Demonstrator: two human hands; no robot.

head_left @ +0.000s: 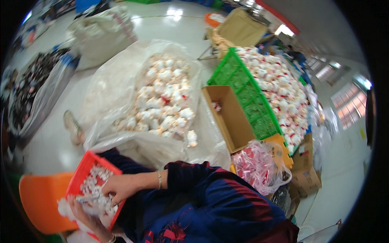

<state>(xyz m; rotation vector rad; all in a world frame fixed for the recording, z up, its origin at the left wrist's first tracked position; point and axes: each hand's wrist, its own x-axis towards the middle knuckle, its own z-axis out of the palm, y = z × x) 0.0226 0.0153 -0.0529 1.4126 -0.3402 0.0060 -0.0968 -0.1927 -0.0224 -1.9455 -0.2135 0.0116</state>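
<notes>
Your red bin [82,167], beside the orange chair [42,202], holds small white pieces [95,177]. Ahead, white plush toys [166,97] fill the clear plastic sack [107,89]; more, red-flecked, heap in the green crate [247,95]. Your right hand [120,188] bends palm-down over the bin, fingers curled; your left hand [84,212] tilts upward beside white fluff [65,208]. Blur hides whether either grips anything.

Mfg workshop: green crate [248,96], clr bag [109,79] w/ wht pcs [160,92], lg sack [99,36], cardbd box [233,121].
</notes>
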